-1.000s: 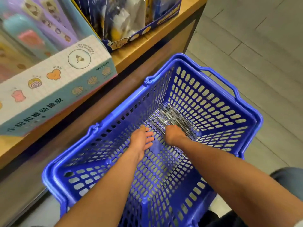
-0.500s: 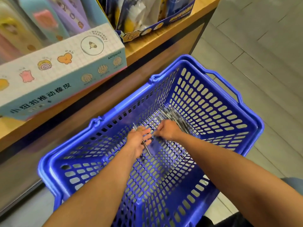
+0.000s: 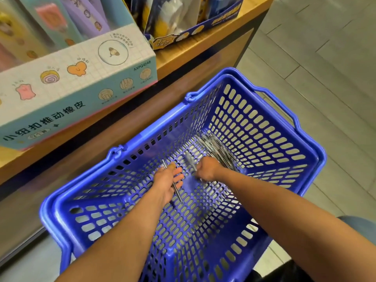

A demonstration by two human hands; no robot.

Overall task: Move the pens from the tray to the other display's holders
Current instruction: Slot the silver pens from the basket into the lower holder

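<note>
A blue plastic basket (image 3: 264, 110) stands on the floor below me. Several thin black-and-silver pens (image 3: 217, 148) lie heaped at its far right corner. Both my hands are down inside the basket. My left hand (image 3: 167, 183) holds a slim silver pen (image 3: 176, 191) that lies across its palm, the tip sticking out past the fingers. My right hand (image 3: 206, 169) grips another pen (image 3: 190, 160), blurred, pointing up and away from the pile. The two hands are close together, a little apart.
A wooden shelf (image 3: 219, 39) runs along the left and back. On it stand a pastel display box (image 3: 81, 86) with cartoon prints and a dark blue display box (image 3: 183, 35) of packets. Grey floor tiles (image 3: 325, 58) lie to the right.
A pen has come into my left hand, and my right hand has lifted another pen off the pile toward the left hand. The view has shifted a little to the left.
</note>
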